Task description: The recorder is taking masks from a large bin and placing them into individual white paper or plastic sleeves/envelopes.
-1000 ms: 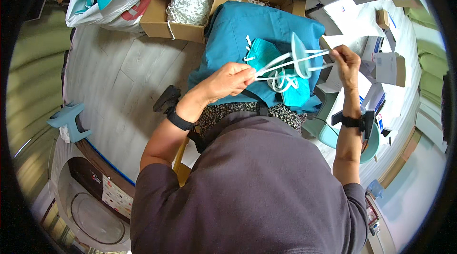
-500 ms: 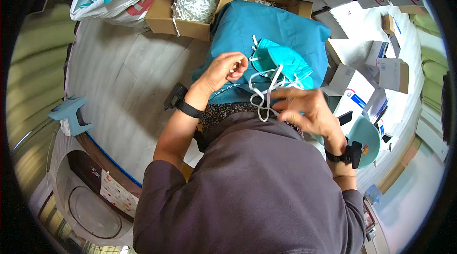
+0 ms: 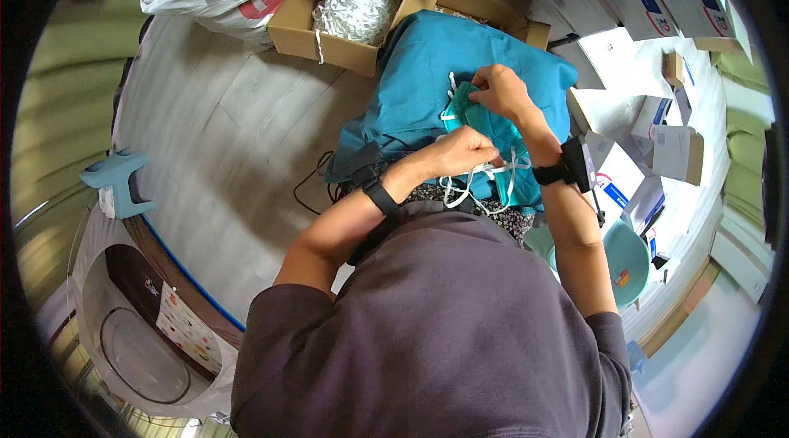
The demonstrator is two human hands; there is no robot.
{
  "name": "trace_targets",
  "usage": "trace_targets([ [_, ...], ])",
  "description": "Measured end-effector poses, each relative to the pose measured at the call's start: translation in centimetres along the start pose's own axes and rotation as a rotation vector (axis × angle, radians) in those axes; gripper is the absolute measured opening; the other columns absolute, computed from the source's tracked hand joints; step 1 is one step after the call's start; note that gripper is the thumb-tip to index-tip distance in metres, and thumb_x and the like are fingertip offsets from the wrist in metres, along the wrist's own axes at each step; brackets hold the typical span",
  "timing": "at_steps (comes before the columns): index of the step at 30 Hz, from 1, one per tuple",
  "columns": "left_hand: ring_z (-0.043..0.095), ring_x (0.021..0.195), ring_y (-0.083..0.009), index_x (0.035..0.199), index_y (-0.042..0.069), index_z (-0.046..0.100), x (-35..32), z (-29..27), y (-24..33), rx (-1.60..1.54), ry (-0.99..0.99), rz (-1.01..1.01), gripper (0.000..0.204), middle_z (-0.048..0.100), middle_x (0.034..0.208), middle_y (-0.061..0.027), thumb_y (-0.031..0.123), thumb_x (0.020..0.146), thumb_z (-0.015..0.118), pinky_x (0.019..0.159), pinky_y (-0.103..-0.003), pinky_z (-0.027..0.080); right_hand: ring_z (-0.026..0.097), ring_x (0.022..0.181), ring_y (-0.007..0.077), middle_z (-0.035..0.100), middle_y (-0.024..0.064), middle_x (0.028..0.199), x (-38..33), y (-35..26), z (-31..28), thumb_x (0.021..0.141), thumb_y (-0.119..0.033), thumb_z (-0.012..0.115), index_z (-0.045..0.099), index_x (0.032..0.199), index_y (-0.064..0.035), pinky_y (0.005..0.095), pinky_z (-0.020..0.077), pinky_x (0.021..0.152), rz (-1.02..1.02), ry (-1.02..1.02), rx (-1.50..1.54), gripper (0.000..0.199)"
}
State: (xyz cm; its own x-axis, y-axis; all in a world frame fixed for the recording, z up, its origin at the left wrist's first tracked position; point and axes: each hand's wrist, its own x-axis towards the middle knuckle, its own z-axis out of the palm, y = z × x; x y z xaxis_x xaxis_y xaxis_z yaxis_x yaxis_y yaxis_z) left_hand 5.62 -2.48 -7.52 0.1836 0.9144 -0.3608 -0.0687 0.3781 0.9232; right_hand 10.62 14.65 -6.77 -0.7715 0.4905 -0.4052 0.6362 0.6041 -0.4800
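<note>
Pale wooden floor (image 3: 205, 134) runs under everything, with a teal cloth (image 3: 411, 85) spread over the person's lap near centre. On it lies a teal mask (image 3: 485, 122) with white straps (image 3: 472, 183) trailing toward six o'clock. At two o'clock of the mask, the right hand (image 3: 501, 93) has its fingers pinched on the top edge. The left hand (image 3: 460, 150) has its fingers closed on the lower part. A cardboard box (image 3: 329, 27) of white straps sits at eleven o'clock, small white boxes (image 3: 649, 134) at three o'clock.

Crumpled teal mask (image 3: 477, 122) with loose white ties (image 3: 470, 185), on the lap
</note>
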Motion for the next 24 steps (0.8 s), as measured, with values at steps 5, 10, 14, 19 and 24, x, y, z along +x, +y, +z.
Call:
trace_targets([
  [5,0.052,0.071,-0.0056,0.101,0.002,0.072,-0.2,0.7,-2.2,0.017,0.007,0.018,0.029,0.065,0.076,0.0011,0.023,0.099,0.052,0.063,-0.027,0.045,0.065,0.082,0.0282,0.067,0.0136,0.090,-2.5,-1.9,-3.5,0.076,-0.007,0.076,0.068,0.094,-0.0019,0.0359,0.0514,0.077,-0.493,0.603,0.301,0.020],
  [10,0.054,0.071,-0.0069,0.100,0.002,0.071,-0.4,0.2,-1.3,0.122,0.071,0.011,0.029,0.064,0.075,0.0009,0.024,0.099,0.052,0.065,-0.027,0.046,0.063,0.079,0.0196,0.065,0.0107,0.086,-6.6,-4.0,-8.7,0.080,0.005,0.070,0.068,0.096,0.0007,0.0267,0.0477,0.072,-0.539,0.783,0.335,0.016],
  [14,0.053,0.071,-0.0043,0.093,0.002,0.067,-2.1,-1.6,2.4,0.033,0.547,0.254,0.016,0.062,0.075,0.0011,0.016,0.096,0.059,0.063,-0.024,0.044,0.063,0.074,0.0175,0.065,0.0088,0.082,-8.3,-5.3,-11.6,0.080,0.006,0.069,0.072,0.099,-0.0031,0.0254,0.0475,0.067,-0.529,0.845,0.215,0.021],
  [19,0.031,0.056,-0.0005,0.097,0.003,0.066,-2.1,-3.3,9.5,0.010,0.736,0.452,0.014,0.036,0.060,0.0095,0.012,0.089,0.071,0.049,-0.022,0.026,0.058,0.068,0.0143,0.063,0.0072,0.078,-9.0,-5.7,-12.8,0.081,0.005,0.068,0.072,0.098,-0.0033,0.0246,0.0441,0.061,-0.522,0.841,0.178,0.019],
  [24,0.028,0.056,-0.0009,0.094,0.001,0.066,-0.1,-3.1,10.0,-0.048,0.586,0.478,0.012,0.030,0.059,0.0105,0.009,0.087,0.072,0.049,-0.022,0.024,0.059,0.069,0.0142,0.065,0.0083,0.079,-9.1,-5.4,-12.9,0.082,0.003,0.069,0.072,0.099,-0.0032,0.0253,0.0454,0.063,-0.446,0.790,0.155,0.018],
])
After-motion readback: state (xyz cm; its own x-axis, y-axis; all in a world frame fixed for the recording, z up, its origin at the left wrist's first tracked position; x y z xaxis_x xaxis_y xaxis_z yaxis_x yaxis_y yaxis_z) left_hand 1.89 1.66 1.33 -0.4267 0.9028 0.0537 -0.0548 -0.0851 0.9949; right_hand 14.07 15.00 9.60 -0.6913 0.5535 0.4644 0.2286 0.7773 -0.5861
